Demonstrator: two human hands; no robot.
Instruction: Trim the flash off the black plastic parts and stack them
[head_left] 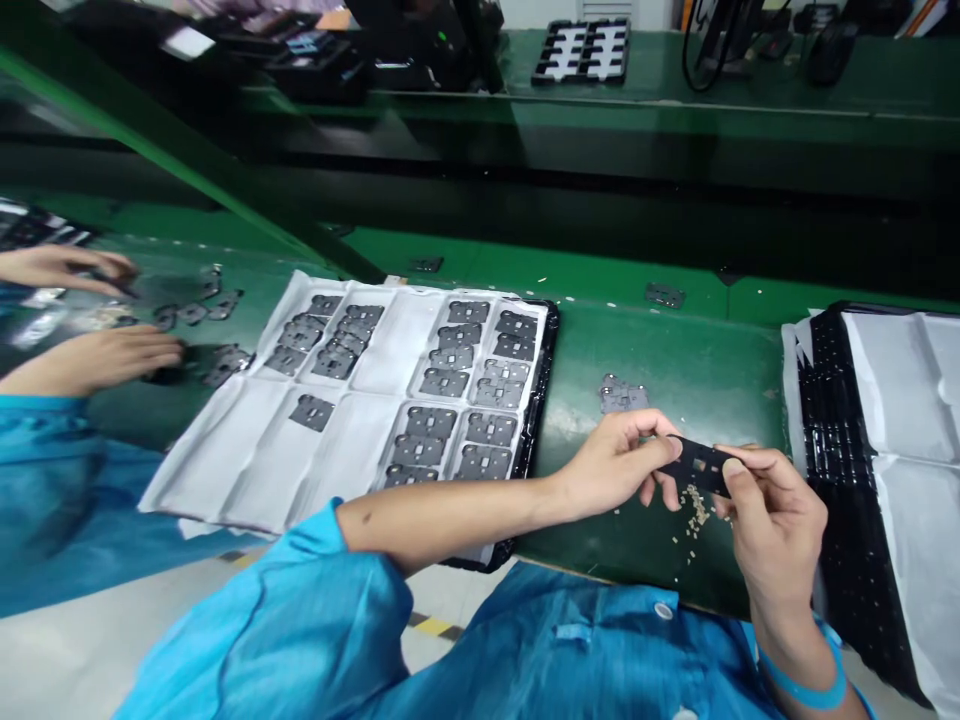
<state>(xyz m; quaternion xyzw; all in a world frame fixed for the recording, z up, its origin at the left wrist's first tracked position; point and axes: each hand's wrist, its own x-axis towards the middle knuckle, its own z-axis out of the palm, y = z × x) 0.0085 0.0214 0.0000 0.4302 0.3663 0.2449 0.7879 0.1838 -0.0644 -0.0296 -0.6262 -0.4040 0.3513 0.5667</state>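
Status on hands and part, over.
Left hand and right hand both pinch black flat part. Held over green bench, pale bits beneath. Nothing in the way; tray off to the left.

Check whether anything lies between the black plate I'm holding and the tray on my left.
Nothing visible. The left hand and right hand pinch the black plate; bare green table reaches the tray; loose grey parts lie farther back.
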